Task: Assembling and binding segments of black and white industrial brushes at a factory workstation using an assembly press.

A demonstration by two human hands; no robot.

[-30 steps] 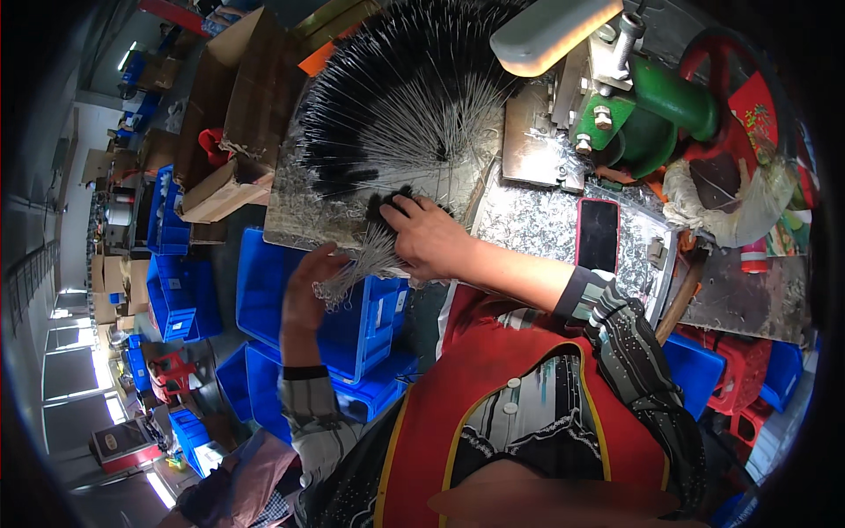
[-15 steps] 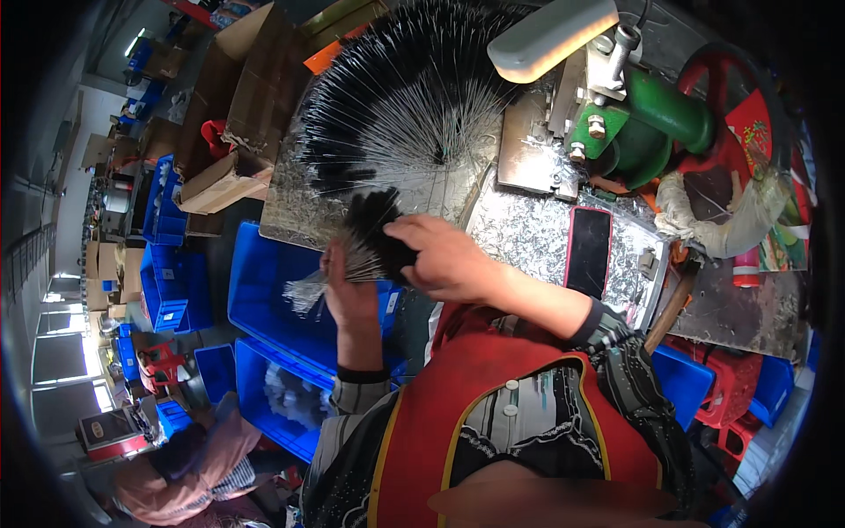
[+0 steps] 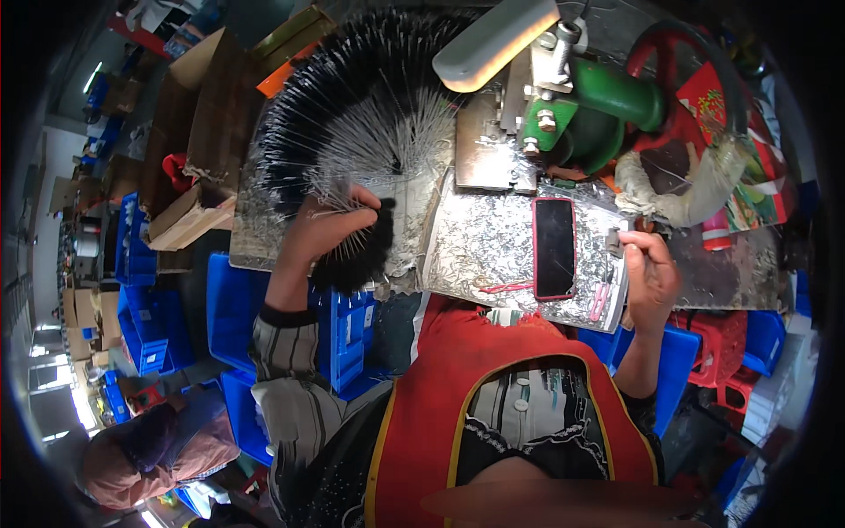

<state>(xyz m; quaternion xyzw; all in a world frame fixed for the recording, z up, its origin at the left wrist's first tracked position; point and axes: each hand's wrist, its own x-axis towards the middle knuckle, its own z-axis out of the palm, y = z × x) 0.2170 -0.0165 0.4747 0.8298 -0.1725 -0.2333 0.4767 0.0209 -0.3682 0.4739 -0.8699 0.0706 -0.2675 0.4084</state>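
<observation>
My left hand (image 3: 327, 227) is closed around a bundle of thin wire brushes (image 3: 363, 257), their black bristle ends pointing down toward me and bare wires sticking out above the fingers. Just beyond it, a big fan of similar brushes (image 3: 304, 132) lies on the bench, black bristles outward and wire ends toward the middle. My right hand (image 3: 651, 280) is at the right edge of a tray (image 3: 444, 264) strewn with metal clippings. Its thumb and forefinger pinch a small grey metal block (image 3: 613, 240).
A phone with a red edge (image 3: 554, 251) lies on the tray. Behind stands a green hand press (image 3: 616, 97) with a red wheel, beside a lamp (image 3: 493, 44). Blue bins (image 3: 348, 339) sit below the bench, a cardboard box (image 3: 198, 114) at left. Another person (image 3: 163, 444) bends at lower left.
My right hand has left the brush bundle and moved right to the metal block. My left hand has shifted up and left with the bundle, now turned bristles down.
</observation>
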